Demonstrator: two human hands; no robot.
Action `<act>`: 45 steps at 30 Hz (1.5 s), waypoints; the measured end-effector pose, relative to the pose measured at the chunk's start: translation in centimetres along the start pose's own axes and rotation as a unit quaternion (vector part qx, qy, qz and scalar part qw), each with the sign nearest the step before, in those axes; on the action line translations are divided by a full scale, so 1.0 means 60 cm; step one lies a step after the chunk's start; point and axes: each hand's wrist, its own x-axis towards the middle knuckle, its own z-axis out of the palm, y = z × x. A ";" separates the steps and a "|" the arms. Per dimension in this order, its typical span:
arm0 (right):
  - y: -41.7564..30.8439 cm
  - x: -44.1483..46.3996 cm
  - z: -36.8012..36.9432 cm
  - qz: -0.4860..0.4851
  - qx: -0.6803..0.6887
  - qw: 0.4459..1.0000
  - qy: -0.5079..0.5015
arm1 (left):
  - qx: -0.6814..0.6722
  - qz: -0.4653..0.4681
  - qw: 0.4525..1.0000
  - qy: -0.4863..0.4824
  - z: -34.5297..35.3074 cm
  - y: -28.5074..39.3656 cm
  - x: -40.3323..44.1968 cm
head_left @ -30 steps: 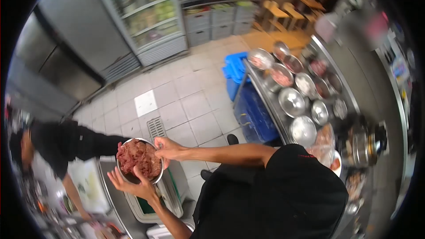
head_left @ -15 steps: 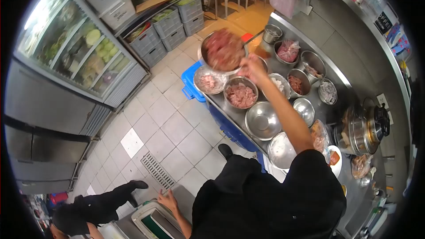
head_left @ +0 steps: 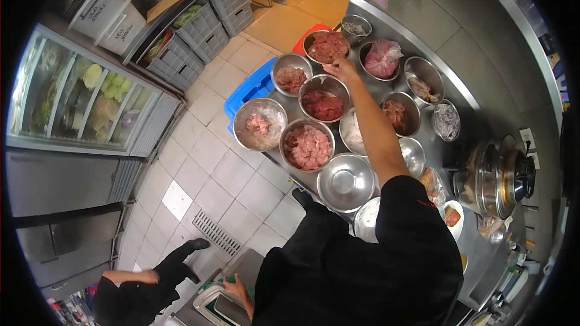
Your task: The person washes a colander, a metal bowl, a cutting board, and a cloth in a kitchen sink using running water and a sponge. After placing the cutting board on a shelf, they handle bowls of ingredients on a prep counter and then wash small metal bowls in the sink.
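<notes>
My right hand point(head_left: 342, 69) grips the near rim of a steel bowl point(head_left: 327, 46) of reddish-brown meat at the table's far end. Close to it are a bowl of chopped meat point(head_left: 290, 78), a bowl of dark red meat point(head_left: 324, 106) and a bowl with a bag of pink meat point(head_left: 383, 58). A bowl of pale pink pieces point(head_left: 309, 146) sits nearer the table edge. Low in the view, my left hand point(head_left: 237, 288) has its fingers apart beside an open container point(head_left: 219, 303), with nothing visible in it.
Empty steel bowls point(head_left: 346, 182) stand on the metal table point(head_left: 462, 93). Below its edge is a blue lid point(head_left: 251, 92). A steamer-like appliance point(head_left: 492, 180) is at the right. A co-worker point(head_left: 130, 296) is at lower left, a glass-door fridge point(head_left: 78, 93) at upper left.
My right hand has carried the meat bowl from above the container to the table's far end. My left hand has let go of it and stayed low. The view has swung right.
</notes>
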 end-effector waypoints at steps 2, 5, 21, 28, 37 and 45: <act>-0.001 0.006 -0.012 -0.046 -0.070 0.995 -0.046 | -0.025 0.035 0.999 -0.021 0.002 0.027 0.006; -0.023 0.021 -0.055 -0.032 -0.220 0.973 -0.059 | -0.010 0.117 0.993 -0.011 0.021 0.047 0.018; -0.129 -0.265 -0.083 -0.195 -0.593 0.767 -0.149 | -0.063 0.023 0.978 -0.198 0.141 0.002 0.019; -0.115 -0.472 -0.148 -0.277 -0.531 0.786 -0.155 | -0.063 -0.016 0.943 -0.326 0.146 0.066 0.013; 0.145 -0.761 -0.137 -0.025 -0.597 0.772 -0.215 | -0.069 0.086 0.902 -0.417 0.200 0.182 0.109; 0.240 -0.937 -0.238 0.188 -0.440 0.875 0.070 | -0.189 0.391 0.722 -0.539 0.144 0.466 -0.033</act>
